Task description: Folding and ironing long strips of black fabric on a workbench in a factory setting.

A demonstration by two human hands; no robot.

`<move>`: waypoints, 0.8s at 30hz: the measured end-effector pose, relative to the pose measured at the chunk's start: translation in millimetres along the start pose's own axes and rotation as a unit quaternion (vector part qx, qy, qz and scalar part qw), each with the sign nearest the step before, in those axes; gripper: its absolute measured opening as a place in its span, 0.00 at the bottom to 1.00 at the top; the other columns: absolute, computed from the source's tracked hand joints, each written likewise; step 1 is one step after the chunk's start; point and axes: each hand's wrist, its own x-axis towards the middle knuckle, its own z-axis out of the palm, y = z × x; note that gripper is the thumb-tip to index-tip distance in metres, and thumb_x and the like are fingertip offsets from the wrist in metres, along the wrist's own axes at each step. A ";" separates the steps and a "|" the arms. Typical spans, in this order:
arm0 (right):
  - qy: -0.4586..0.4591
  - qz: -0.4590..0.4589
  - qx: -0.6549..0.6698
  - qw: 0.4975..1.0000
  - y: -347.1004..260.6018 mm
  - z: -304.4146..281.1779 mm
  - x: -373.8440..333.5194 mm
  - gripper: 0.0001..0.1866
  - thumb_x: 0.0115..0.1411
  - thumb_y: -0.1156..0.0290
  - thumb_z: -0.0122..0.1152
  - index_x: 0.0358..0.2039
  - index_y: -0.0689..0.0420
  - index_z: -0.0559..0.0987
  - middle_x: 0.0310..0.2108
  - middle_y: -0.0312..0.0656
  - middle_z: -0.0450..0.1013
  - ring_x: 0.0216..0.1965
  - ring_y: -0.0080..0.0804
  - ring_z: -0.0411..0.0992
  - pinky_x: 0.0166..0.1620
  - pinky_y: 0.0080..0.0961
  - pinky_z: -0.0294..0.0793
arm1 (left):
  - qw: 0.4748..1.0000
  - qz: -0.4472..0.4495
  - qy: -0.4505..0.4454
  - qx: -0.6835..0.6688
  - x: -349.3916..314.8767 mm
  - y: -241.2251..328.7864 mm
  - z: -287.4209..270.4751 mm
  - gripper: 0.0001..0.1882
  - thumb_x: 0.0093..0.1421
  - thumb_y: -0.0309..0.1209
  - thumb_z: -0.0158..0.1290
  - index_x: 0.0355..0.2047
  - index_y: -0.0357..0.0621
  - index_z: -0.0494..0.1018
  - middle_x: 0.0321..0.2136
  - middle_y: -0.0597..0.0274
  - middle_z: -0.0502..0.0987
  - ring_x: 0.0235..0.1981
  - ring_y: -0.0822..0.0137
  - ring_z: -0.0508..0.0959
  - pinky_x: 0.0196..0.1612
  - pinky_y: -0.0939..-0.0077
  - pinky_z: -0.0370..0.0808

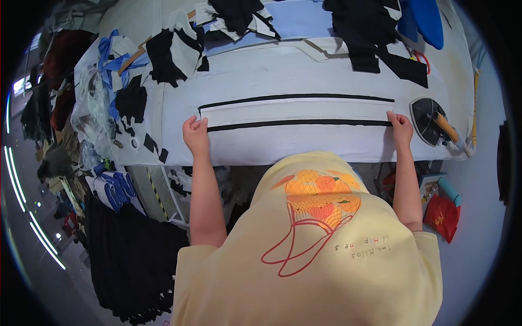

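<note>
A long white fabric strip [296,111] with black borders along its two long edges lies stretched across the white-covered table. At its left end, my left hand [196,134] pinches the lower corner, thumb and fingers closed. My right hand [401,129] grips the opposite end in the same way, near the lower right corner. Between the hands the strip looks flat and nearly straight. Just to the right of my right hand rests an iron [427,120] with a dark body and a tan handle.
Black fabric pieces [359,32] and light scraps are heaped along the far side, by red-handled scissors [423,61]. Clear plastic [91,117] and more scraps crowd the table's left. Black cloth [130,255] hangs at lower left; a red bag [442,217] is below the table's right.
</note>
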 end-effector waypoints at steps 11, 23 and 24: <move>-0.008 0.001 -0.008 1.000 1.1 3.3 2.5 0.18 0.51 0.57 0.71 0.26 0.62 0.79 0.22 0.30 0.73 0.25 0.16 0.65 0.32 0.17 0.66 | 0.999 0.007 0.023 0.021 4.6 -5.3 -3.5 0.23 0.50 0.27 0.64 0.43 0.34 0.68 0.29 0.57 0.79 0.31 0.70 0.78 0.39 0.77 0.73; -0.001 -0.018 -0.032 0.999 -8.7 2.7 -0.7 0.17 0.50 0.58 0.71 0.25 0.61 0.81 0.23 0.37 0.77 0.26 0.22 0.72 0.33 0.23 0.71 | 0.989 0.057 0.020 0.138 16.2 -22.3 -14.2 0.23 0.50 0.27 0.65 0.44 0.36 0.68 0.28 0.57 0.78 0.29 0.68 0.76 0.35 0.76 0.73; 0.005 -0.015 -0.028 0.999 -4.1 0.2 -1.0 0.17 0.49 0.58 0.71 0.25 0.61 0.80 0.21 0.36 0.76 0.25 0.21 0.70 0.31 0.22 0.70 | 0.992 0.048 0.006 0.113 17.9 -23.6 -10.3 0.23 0.50 0.27 0.64 0.44 0.36 0.67 0.28 0.57 0.78 0.30 0.68 0.76 0.36 0.76 0.73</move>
